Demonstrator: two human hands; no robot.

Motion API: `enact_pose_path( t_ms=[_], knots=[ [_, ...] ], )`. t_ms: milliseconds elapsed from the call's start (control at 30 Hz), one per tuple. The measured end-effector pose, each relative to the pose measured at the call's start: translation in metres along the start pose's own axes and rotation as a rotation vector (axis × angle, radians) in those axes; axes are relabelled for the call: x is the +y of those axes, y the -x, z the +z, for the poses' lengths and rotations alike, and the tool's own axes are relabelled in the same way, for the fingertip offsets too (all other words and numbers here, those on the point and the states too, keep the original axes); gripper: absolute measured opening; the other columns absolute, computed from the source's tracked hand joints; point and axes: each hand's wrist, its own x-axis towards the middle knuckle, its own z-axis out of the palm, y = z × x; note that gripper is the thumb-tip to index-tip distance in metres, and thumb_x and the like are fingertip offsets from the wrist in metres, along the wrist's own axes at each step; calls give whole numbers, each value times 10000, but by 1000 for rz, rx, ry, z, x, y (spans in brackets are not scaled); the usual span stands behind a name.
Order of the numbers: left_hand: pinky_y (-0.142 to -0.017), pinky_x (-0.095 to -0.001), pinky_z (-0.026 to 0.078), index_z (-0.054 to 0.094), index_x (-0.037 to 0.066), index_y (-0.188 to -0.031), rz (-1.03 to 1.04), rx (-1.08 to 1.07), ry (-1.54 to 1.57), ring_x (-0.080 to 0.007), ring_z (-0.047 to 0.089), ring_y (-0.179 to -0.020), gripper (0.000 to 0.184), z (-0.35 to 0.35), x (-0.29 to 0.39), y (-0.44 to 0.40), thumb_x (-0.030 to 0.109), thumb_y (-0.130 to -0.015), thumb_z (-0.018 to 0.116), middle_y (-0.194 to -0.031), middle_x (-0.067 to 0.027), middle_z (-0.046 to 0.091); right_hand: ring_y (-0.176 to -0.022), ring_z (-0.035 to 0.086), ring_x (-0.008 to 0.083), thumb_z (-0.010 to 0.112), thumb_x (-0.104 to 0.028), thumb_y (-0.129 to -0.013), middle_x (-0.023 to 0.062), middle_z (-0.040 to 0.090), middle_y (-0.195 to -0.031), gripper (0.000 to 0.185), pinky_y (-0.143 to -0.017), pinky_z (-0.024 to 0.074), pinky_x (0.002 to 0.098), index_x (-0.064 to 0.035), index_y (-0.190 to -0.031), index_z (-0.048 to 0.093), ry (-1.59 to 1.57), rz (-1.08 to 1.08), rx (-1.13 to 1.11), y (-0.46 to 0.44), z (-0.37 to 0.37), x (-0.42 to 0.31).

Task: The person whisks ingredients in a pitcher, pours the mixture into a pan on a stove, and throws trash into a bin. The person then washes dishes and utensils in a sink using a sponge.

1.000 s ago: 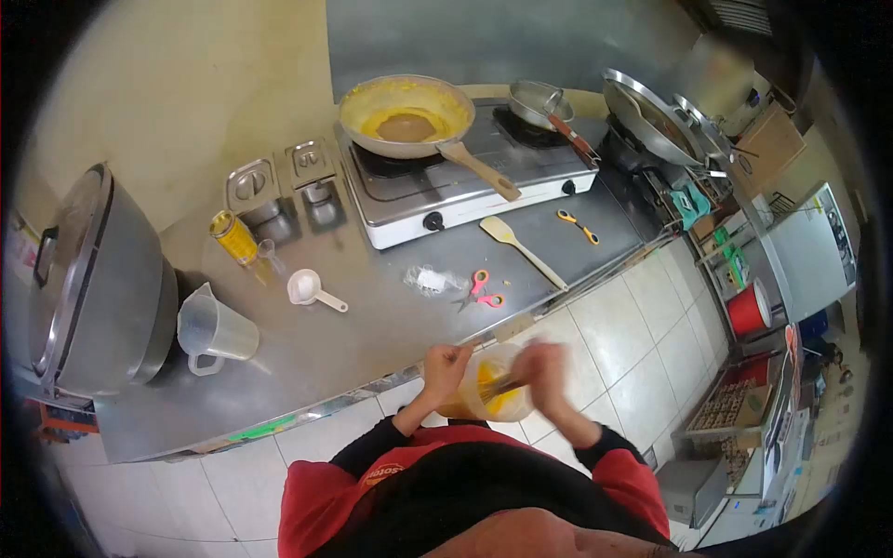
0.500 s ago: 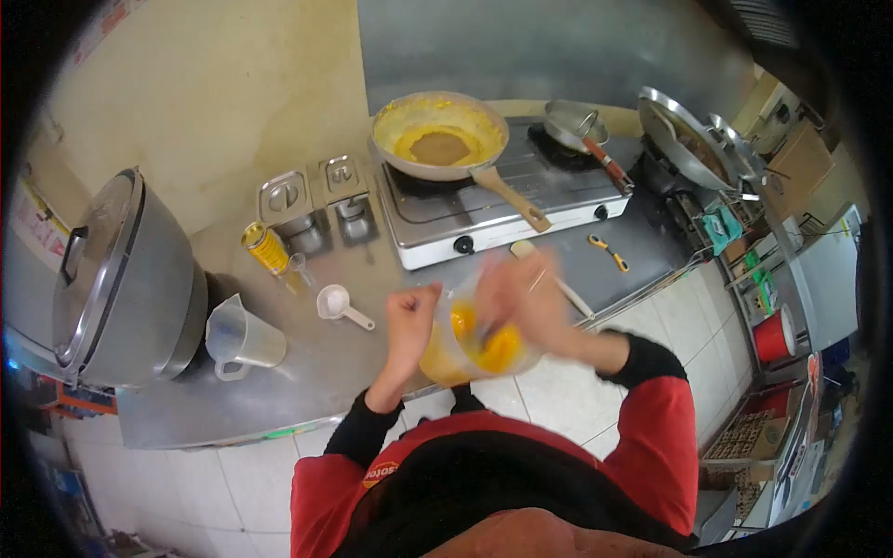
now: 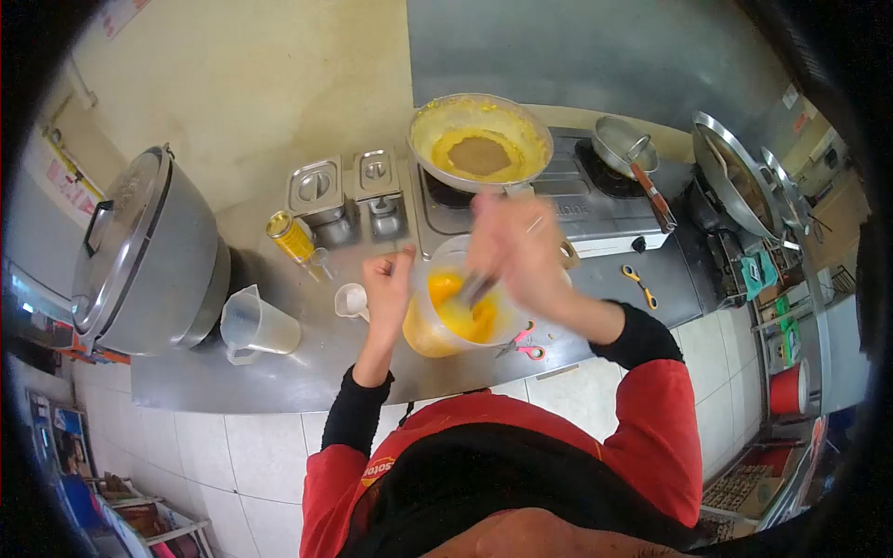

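Observation:
A translucent plastic container [image 3: 430, 327] with yellow-orange liquid is tilted over the counter's front part. My left hand [image 3: 387, 286] grips its left rim, fingers closed. Above its right side, my right hand [image 3: 517, 249] is blurred by motion and closed around a whisk [image 3: 474, 290], whose lower end is down in the liquid. Pink-handled scissors [image 3: 530, 352] lie right beside the container. To the left of my left hand is a small white scoop [image 3: 352, 301] holding white powder.
Behind are a pan [image 3: 437, 121] with yellow residue and a brown centre on the gas stove [image 3: 595, 244], and a strainer [image 3: 625, 144]. A yellow can [image 3: 290, 236], measuring jug [image 3: 262, 325], lidded steel containers [image 3: 316, 189] and large pot [image 3: 177, 270] stand left. Yellow-black scissors [image 3: 640, 286] lie right.
Both hands and the container have moved forward, from the counter's front edge to over the counter. My right hand has shifted with the whisk. The view has swung, so the surroundings appear farther right.

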Motion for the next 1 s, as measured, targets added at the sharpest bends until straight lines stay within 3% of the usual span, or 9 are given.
enact_pose_path(
  t_ms=[100, 133, 167, 233, 400, 500, 567, 767, 1000],
  knots=[
    [-383, -249, 118, 265, 90, -435, -6, 34, 64, -27, 200, -415, 432, 4, -2, -10, 176, -766, 530, -429, 78, 250, -384, 357, 40, 479, -238, -807, -25, 413, -435, 382, -362, 252, 203, -64, -470, 435, 223, -101, 2, -32, -33, 46],
    [-383, -246, 118, 270, 90, -428, -28, 29, 0, -27, 204, -412, 446, 1, 0, -17, 203, -761, 544, -424, 78, 255, -377, 338, 45, 485, -223, -804, -21, 407, -449, 345, -364, 246, 203, -69, -500, 435, 229, 228, -79, -30, -32, 54],
    [-382, -242, 119, 274, 91, -421, -43, 27, -62, -26, 208, -409, 460, 0, 4, -28, 229, -756, 559, -419, 79, 259, -377, 338, 45, 485, -223, -804, -21, 407, -449, 345, -364, 246, 203, -69, -500, 435, 226, 216, -87, -37, -35, 55],
    [-377, -230, 134, 325, 77, -416, -89, 35, -62, -25, 225, -402, 453, -2, 17, -47, 262, -744, 575, -416, 77, 282, -351, 265, 75, 495, -262, -797, -28, 261, -409, 431, -389, 270, 218, -99, -445, 308, -60, 337, -229, -46, -22, 19],
    [-365, -196, 208, 491, 23, -450, -77, -9, -207, -23, 291, -390, 418, 16, 95, -89, 323, -717, 606, -423, 62, 382, -360, 246, 79, 462, -224, -794, -46, 225, -402, 368, -445, 311, 244, -139, -503, 253, -195, -43, -109, -104, -20, -79],
    [-367, -208, 269, 549, -17, -522, 113, -79, -418, -37, 351, -396, 425, 25, 112, -131, 362, -706, 606, -432, 25, 432, -356, 243, 86, 471, -190, -768, -31, 253, -422, 308, -425, 317, 263, -116, -525, 298, -337, -144, -123, -153, -40, -97],
    [-378, -263, 318, 533, -56, -538, 265, -165, -622, -96, 396, -383, 462, 41, 127, -153, 374, -698, 589, -423, -39, 454, -361, 236, 89, 466, -186, -767, -32, 243, -423, 305, -428, 318, 266, -118, -525, 294, -337, -178, -85, -179, -55, -98],
    [-472, -342, 416, 529, -82, -553, 314, -181, -864, -271, 525, -457, 424, 78, 110, -219, 331, -642, 568, -480, -189, 504, -372, 219, 95, 451, -177, -770, -27, 223, -431, 296, -438, 316, 277, -118, -531, 285, -333, -255, 140, -235, -113, -80],
    [-522, -341, 440, 542, -81, -585, 305, -277, -1126, -305, 556, -531, 420, 100, 85, -264, 335, -613, 585, -533, -208, 531, -367, 221, 95, 444, -176, -776, -23, 228, -431, 286, -434, 306, 283, -119, -537, 298, -350, -251, 347, -263, -169, -54]
  ],
)
